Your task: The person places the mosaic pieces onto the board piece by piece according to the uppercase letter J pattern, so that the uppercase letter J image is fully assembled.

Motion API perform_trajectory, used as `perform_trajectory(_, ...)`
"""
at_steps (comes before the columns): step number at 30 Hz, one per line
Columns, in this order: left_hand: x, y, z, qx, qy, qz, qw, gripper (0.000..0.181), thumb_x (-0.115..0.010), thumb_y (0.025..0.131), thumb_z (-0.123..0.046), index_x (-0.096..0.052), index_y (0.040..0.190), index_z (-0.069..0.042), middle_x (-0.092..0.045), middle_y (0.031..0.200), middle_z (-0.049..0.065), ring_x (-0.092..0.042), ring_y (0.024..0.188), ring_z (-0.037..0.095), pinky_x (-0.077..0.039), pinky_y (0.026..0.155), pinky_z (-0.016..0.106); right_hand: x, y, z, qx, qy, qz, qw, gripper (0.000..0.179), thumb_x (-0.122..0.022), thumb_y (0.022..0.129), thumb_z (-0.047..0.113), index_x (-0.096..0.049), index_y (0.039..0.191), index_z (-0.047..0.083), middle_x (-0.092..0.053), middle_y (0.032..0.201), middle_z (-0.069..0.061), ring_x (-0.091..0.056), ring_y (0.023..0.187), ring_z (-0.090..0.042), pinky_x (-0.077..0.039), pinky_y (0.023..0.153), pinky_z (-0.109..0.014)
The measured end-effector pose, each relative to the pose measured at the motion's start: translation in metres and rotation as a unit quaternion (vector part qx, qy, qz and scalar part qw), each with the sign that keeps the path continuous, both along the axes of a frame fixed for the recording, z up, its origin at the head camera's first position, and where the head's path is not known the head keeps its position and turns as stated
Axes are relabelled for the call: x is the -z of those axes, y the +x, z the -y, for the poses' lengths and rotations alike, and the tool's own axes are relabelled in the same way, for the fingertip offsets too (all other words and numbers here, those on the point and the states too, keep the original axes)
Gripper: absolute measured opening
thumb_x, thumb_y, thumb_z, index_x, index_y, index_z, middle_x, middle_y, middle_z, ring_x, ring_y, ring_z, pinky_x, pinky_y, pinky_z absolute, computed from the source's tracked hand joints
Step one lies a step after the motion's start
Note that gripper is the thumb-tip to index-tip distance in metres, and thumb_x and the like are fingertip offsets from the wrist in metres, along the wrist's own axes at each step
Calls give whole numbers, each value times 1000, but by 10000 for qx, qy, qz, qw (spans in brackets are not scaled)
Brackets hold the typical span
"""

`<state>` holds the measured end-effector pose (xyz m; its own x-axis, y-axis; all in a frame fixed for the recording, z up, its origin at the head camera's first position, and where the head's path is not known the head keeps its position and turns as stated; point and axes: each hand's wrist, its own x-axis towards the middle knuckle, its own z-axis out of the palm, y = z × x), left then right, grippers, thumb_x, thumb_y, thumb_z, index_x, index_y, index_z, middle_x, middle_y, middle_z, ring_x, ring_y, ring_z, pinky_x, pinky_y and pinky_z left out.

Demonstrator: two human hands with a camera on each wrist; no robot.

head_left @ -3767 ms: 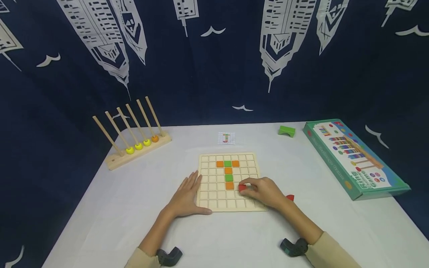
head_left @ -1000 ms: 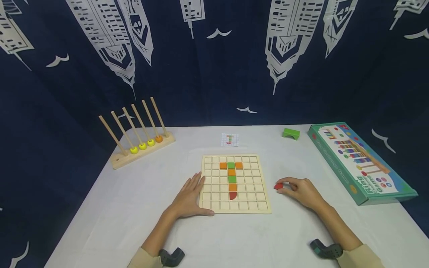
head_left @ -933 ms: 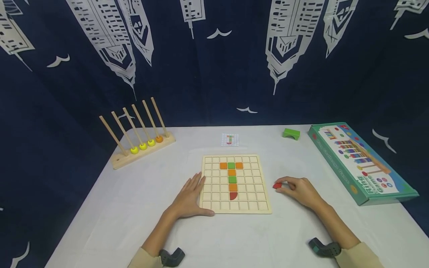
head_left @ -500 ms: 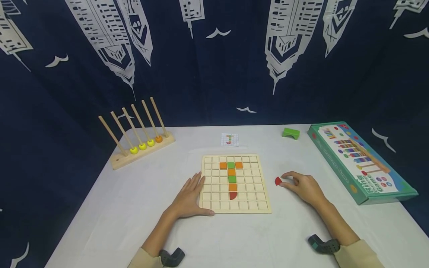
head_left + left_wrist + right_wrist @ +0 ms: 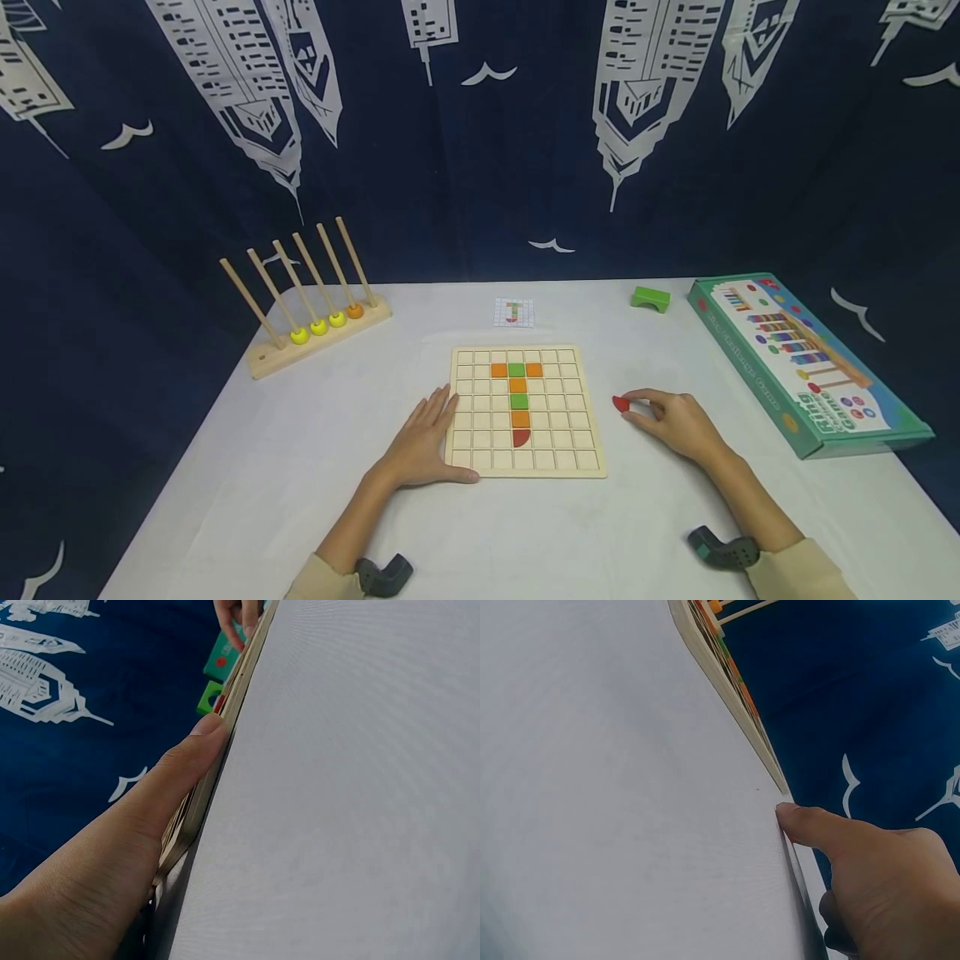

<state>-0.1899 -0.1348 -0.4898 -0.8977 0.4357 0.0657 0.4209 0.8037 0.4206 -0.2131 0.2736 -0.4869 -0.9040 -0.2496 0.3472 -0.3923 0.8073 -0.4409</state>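
Observation:
My left hand (image 5: pixel 422 442) lies with straight fingers along the left edge of a square wooden grid board (image 5: pixel 480 458), its thumb at the front edge. On the board, orange and green square tiles form a T, with a red quarter-circle tile (image 5: pixel 521 437) below the stem. Right of the board, my right hand (image 5: pixel 678 423) pinches another red quarter-circle tile (image 5: pixel 620 403) between thumb and index finger, at or just above the table. In the right wrist view, the thumb and fingers mostly hide that tile.
A small pattern card (image 5: pixel 514 313) lies behind the board. At the back left stands a wooden peg rack (image 5: pixel 322 337) with yellow and orange beads. A green arch block (image 5: pixel 650 299) and a green game box (image 5: pixel 810 367) are at the right.
One red tile, earlier in my right hand, now sits on the board. The right hand has moved right to the second red tile, which has turned in its fingers. The left hand stays put.

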Motion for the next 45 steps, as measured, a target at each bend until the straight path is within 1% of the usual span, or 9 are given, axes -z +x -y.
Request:
perform_trajectory(6,1,-1,0,28,-19,-13,10000,128,-62,56,-80,-16,147,-4,-6,154,11,-2,140,21,-4,112,37,1,0,-1,-25,-38,-34,10000,23,-77,75,17,-71,97,11,-25,46,13,-19,42,-1,-20,39,-20)
perform_trajectory(16,1,-2,0,55,11,-33,10000,129,-60,54,-83,-16,147,-5,-6,154,10,-2,140,21,-4,112,37,4,-1,-2,-111,-114,-26,9999,24,-76,77,17,-70,100,11,-26,46,13,-20,42,-1,-21,38,-20)
perform_trajectory(21,1,-2,1,70,50,-35,10000,129,-59,54,-83,-17,147,-4,-7,154,11,-2,140,22,-5,112,39,4,-1,-2,-217,-164,-37,9996,26,-76,77,15,-70,101,10,-26,46,13,-19,42,-1,-21,38,-20)
perform_trajectory(26,1,-2,1,52,5,-31,10000,130,-58,53,-85,-16,148,-5,-6,154,10,-2,140,21,-5,112,38,2,0,3,-298,-277,-74,9991,27,-76,76,16,-70,102,11,-25,46,15,-18,42,1,-21,38,-19)
perform_trajectory(31,2,-1,1,32,-12,-59,10000,129,-59,54,-83,-16,147,-5,-5,154,10,-2,140,21,-5,112,38,-2,4,23,-591,-417,-5,9974,25,-75,78,20,-70,102,13,-25,47,15,-18,43,3,-20,39,-18)
perform_trajectory(36,2,-1,1,5,18,6,10000,129,-60,55,-82,-15,148,-5,-4,154,10,-2,140,21,-4,112,38,-8,8,53,-999,-394,179,9941,26,-73,80,30,-70,102,17,-26,48,17,-19,44,4,-20,40,-16)
perform_trajectory(38,2,-1,1,-5,32,25,10000,129,-60,54,-83,-15,148,-5,-5,154,10,-2,140,21,-4,112,37,-9,9,66,-1193,-403,212,9918,25,-73,80,30,-69,102,18,-25,48,18,-18,44,4,-20,41,-16)
perform_trajectory(40,2,-1,1,-14,20,53,10000,130,-60,54,-83,-15,148,-6,-4,154,10,-1,140,20,-3,112,36,-10,11,78,-1397,-416,203,9891,26,-73,80,30,-69,102,18,-25,48,19,-18,44,4,-20,41,-15)
perform_trajectory(45,2,-1,1,30,21,12,10000,129,-59,54,-83,-16,147,-5,-5,154,11,-2,140,21,-5,112,38,-10,13,108,-1839,-439,22,9820,26,-74,79,30,-69,102,18,-23,48,21,-16,45,5,-18,42,-14)
